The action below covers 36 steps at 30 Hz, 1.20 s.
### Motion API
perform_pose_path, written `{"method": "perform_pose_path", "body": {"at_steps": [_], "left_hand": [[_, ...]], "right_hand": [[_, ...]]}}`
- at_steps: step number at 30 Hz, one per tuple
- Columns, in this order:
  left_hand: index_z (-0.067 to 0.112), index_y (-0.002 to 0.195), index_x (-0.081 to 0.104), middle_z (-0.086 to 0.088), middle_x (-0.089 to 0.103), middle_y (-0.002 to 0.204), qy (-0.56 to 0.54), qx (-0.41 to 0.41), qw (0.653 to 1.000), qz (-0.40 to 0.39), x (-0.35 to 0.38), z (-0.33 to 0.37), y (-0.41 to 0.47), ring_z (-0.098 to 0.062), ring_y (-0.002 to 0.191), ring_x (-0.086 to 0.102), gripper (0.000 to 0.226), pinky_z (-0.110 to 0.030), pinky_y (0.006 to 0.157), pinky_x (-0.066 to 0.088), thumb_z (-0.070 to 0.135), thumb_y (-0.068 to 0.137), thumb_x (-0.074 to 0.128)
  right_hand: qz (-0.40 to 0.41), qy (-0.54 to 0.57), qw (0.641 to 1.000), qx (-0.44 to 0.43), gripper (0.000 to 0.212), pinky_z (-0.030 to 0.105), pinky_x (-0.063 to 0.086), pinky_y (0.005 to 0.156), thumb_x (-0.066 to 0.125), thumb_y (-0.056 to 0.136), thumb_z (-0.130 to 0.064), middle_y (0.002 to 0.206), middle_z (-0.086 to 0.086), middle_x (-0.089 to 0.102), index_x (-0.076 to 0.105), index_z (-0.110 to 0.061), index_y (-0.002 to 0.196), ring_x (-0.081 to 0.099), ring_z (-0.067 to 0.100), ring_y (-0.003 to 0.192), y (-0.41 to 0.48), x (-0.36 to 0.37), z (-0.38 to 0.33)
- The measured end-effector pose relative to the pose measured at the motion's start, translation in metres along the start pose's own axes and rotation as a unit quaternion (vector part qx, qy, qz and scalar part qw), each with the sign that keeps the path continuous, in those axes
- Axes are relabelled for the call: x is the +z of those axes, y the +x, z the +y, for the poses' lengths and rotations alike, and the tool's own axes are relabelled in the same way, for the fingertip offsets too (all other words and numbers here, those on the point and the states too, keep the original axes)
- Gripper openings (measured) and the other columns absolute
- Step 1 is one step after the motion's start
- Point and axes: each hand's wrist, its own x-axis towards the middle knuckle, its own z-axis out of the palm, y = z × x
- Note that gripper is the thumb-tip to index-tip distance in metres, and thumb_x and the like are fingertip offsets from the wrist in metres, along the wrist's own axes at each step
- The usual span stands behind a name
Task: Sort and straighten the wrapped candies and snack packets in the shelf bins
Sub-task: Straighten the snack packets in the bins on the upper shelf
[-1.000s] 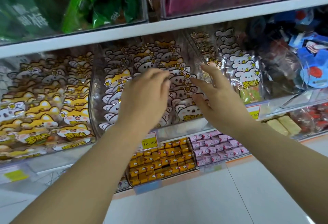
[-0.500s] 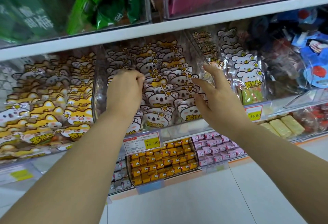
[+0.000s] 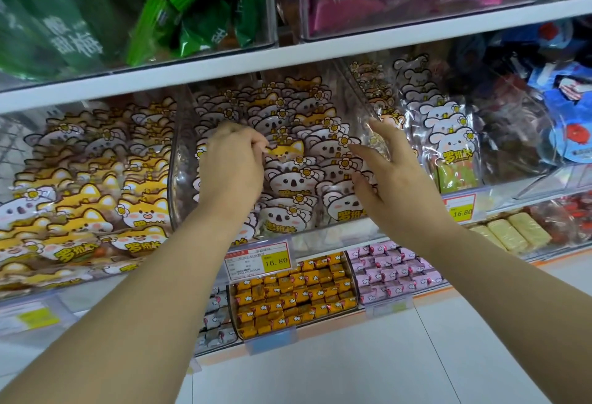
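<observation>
Your left hand (image 3: 232, 160) pinches the orange fox packet (image 3: 286, 151) among koala packets (image 3: 290, 181). Your right hand (image 3: 390, 176) rests open against them

Middle price tag (image 3: 258, 262): 16.80 (yellow panel)
Right price tag (image 3: 460, 210): 16.80
Animal packets (image 3: 456, 154): 罗班长
Green packets (image 3: 77, 40): 甜梅

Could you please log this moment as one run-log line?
stage: sorting middle bin | left hand: pinches orange fox packet | right hand: open, touching koala packets
</observation>
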Motion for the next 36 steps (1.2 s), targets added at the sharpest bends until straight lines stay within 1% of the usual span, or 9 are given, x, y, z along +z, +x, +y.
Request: {"method": "perform_pose_path", "body": {"at_steps": [10,13,16,21,23,25,27,32,36], "left_hand": [[0.004,0.107,0.058,0.003,0.053,0.093,-0.185,0.008,0.973,0.140,-0.022,0.017,-0.011,-0.001,0.080,0.043,0.023,-0.016,0.068,0.027,0.013,0.100,0.039],[0.009,0.105,0.054,0.011,0.051,0.088,-0.227,0.041,0.957,0.179,-0.032,0.021,-0.024,0.000,0.073,0.043,0.018,-0.012,0.067,0.030,0.013,0.100,0.037],[0.018,0.102,0.048,0.020,0.048,0.092,-0.250,0.066,0.946,0.195,-0.040,0.021,-0.048,0.006,0.073,0.047,0.015,-0.009,0.069,0.033,0.009,0.100,0.036],[0.013,0.100,0.045,0.021,0.045,0.089,-0.274,0.045,0.929,0.243,-0.061,0.026,-0.071,0.011,0.073,0.046,0.015,-0.005,0.066,0.035,0.001,0.099,0.035],[0.013,0.100,0.046,0.020,0.046,0.091,-0.287,0.043,0.926,0.241,-0.075,0.026,-0.079,0.010,0.076,0.048,0.016,-0.005,0.069,0.036,0.001,0.099,0.035],[0.016,0.099,0.047,0.019,0.048,0.089,-0.298,0.024,0.925,0.233,-0.088,0.021,-0.090,0.007,0.076,0.048,0.018,-0.005,0.069,0.037,0.003,0.099,0.036],[0.025,0.099,0.047,0.018,0.051,0.090,-0.318,-0.009,0.923,0.217,-0.102,0.010,-0.102,0.005,0.080,0.050,0.019,-0.007,0.072,0.038,0.009,0.099,0.037],[0.033,0.114,0.045,0.003,0.061,0.108,-0.456,-0.129,0.870,0.136,-0.131,-0.033,-0.131,-0.008,0.096,0.059,0.026,-0.019,0.082,0.049,0.030,0.090,0.056],[0.032,0.108,0.057,0.010,0.071,0.094,-0.497,-0.174,0.850,0.022,-0.146,-0.067,-0.154,-0.004,0.086,0.066,0.030,-0.018,0.072,0.051,0.024,0.079,0.062]], "right_hand": [[-0.009,0.009,1.000,0.010,0.038,0.025,0.039,0.069,0.058,0.090,-0.016,0.147,0.011,0.030,0.056,-0.009,0.126,0.054,0.036,0.115,0.000,-0.001,-0.002],[-0.016,0.014,1.000,0.020,0.037,0.037,0.047,0.085,0.057,0.090,-0.017,0.146,0.013,0.032,0.056,-0.008,0.126,0.047,0.036,0.124,0.000,-0.001,-0.003],[0.003,-0.014,0.999,0.035,0.039,0.061,0.031,0.105,0.051,0.086,-0.023,0.141,0.017,0.041,0.060,-0.011,0.121,0.034,0.039,0.133,0.000,-0.003,-0.009],[0.016,0.069,0.997,-0.007,0.049,0.048,0.017,0.114,0.047,0.084,-0.040,0.136,0.001,0.048,0.054,-0.017,0.126,0.029,0.025,0.137,-0.003,-0.011,-0.062],[-0.029,0.144,0.988,-0.050,0.048,0.040,0.030,0.108,0.051,0.083,-0.041,0.121,-0.013,0.050,0.054,-0.018,0.124,0.038,0.015,0.125,-0.002,-0.017,-0.090],[-0.073,0.211,0.974,-0.045,0.030,0.026,0.047,0.081,0.058,0.087,-0.039,0.101,-0.016,0.058,0.058,-0.021,0.109,0.053,0.007,0.097,0.000,-0.022,-0.114],[-0.111,0.260,0.959,-0.020,0.016,0.022,0.046,0.061,0.061,0.088,-0.034,0.085,-0.013,0.064,0.059,-0.023,0.099,0.056,0.004,0.078,-0.001,-0.023,-0.132],[-0.184,0.273,0.943,-0.040,0.018,0.016,0.040,0.056,0.064,0.085,-0.026,0.070,-0.020,0.059,0.051,-0.037,0.081,0.055,0.001,0.075,-0.014,-0.013,-0.174],[-0.214,0.285,0.934,-0.025,0.018,0.012,0.038,0.051,0.064,0.085,-0.025,0.065,-0.016,0.061,0.050,-0.035,0.080,0.055,0.000,0.066,-0.024,0.003,-0.208]]}}
